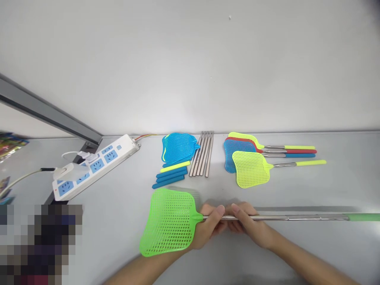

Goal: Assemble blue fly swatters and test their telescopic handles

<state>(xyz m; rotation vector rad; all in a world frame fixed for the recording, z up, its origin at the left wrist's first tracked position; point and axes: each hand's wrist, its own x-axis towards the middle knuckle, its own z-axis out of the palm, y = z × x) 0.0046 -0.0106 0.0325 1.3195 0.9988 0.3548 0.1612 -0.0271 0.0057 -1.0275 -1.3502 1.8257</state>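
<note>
A green fly swatter (169,221) with an extended telescopic metal rod lies across both my hands, above the grey table. My left hand (206,227) grips the rod close to the mesh head, thumb on top. Just to its right, my right hand (247,221) is closed round the same rod, thumb pressed on it. The swatter's green handle runs out of view at the right edge. Behind my hands lie loose blue swatter heads (180,148), blue and yellow handle sleeves (171,176) and several metal rods (203,154).
Several whole swatters, the nearest a yellow one (252,169), lie at the back right. On the left a white power strip (97,166) holds plugs with cables. A grey metal frame post (50,109) slants behind it. The wall (190,71) bounds the table's back.
</note>
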